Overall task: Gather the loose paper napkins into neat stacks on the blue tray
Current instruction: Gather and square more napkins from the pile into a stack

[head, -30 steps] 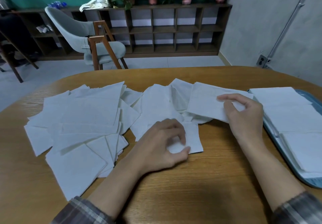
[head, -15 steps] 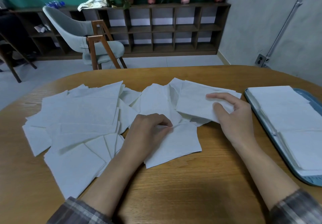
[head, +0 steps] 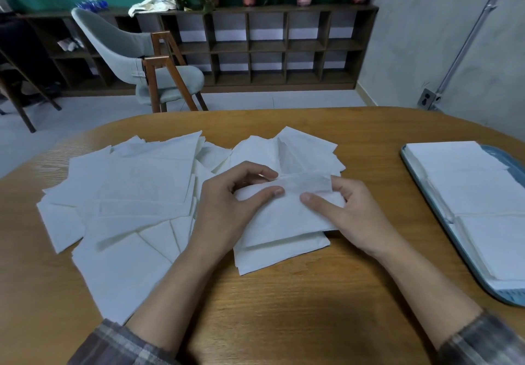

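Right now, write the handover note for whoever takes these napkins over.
Left hand: grips the bundle at its left edge.
Right hand: grips its right edge, thumb on top.
Bundle: a few napkins at mid-table, edges not yet squared.
Done: stacks lie on the tray, far right.
Left: square the bundle and add it to the tray, then gather the loose pile on the left and the few napkins behind the hands.

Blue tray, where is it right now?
In the head view, far right: the tray sits on the table, beyond the right hand, holding napkin stacks.
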Available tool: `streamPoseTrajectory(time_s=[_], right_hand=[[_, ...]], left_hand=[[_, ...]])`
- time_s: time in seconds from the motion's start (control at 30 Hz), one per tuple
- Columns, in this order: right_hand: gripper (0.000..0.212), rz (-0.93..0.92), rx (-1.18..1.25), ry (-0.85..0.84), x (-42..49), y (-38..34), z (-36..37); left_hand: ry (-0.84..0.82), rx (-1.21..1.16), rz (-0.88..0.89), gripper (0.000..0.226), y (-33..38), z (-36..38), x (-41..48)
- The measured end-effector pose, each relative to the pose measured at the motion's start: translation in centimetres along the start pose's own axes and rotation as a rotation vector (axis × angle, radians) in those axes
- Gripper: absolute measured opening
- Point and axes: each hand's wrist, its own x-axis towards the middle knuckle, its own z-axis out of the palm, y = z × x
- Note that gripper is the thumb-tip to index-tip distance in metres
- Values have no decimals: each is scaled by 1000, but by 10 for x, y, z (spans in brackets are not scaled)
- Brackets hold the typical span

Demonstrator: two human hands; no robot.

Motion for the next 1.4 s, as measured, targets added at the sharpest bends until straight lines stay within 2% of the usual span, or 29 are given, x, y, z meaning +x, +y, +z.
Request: streamPoseTrajectory(time_s=[0.3,0.37,0.43,0.5,0.57,0.63,0.7,0.77,0.83,0.9,0.97,1.1,1.13,1.27,1.4], right_hand=[[45,-57,-78,-27,1,0,4],[52,-87,-101,-10,1,-1,4],[59,-99,3,-19,2,-3,2],[66,-71,263,-35,2,-5,-1],[69,-61,296,-2,3,-4,-4],[68,-73,122,48,3,-3,-6],[60,-71,80,15,3,-3,-8],[39,-83,43,-45,1,-4,-9],[22,-93,-57,-25,2,-3,-7],[26,-85,-156,84,5,2,-10],[30,-83,-205,192,7,4,-13],[31,-89,-209,246,9,8,-16],[31,-92,-209,245,8,8,-16],[31,-88,-210,246,8,7,-16],[30,-80,-221,228,9,8,-16]], left_hand=[[-6,54,23,19,-4,3,2],[24,114,80,20,-5,4,2],[57,179,119,26,-3,4,2],[15,80,-11,33,3,2,2],[-82,-100,-170,35,8,0,2],[-100,-112,-205,36,7,0,2],[-61,-72,-197,39,1,1,3],[-22,-36,-177,42,-5,3,3],[0,75,-91,48,-10,5,1],[-7,268,65,52,-14,8,0],[-89,366,170,43,-17,11,-3],[-525,430,159,29,-20,14,-11],[-572,439,152,27,-20,15,-13],[-554,344,121,9,-20,15,-13],[-562,218,26,4,-19,12,-11]])
